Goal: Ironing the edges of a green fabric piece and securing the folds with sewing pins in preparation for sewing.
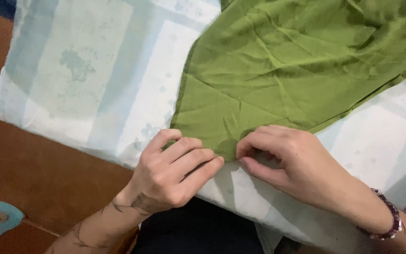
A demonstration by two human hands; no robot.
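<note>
A bed surface covered by a pale blue-and-white patterned sheet (95, 70) is shown beyond the fingers, extending away on every side. A green garment (283, 61) is spread over it, its bulk lying up and to the right of the fingers, its stitched hem running up and away from the left fingertips. Its near corner is pinched by both hands, about equally close. The left hand (170, 174) is curled, fingers clamped on the corner; the right hand (287, 160) grips the same edge, fingertips almost touching. A beaded bracelet (388, 216) is worn on the right wrist.
</note>
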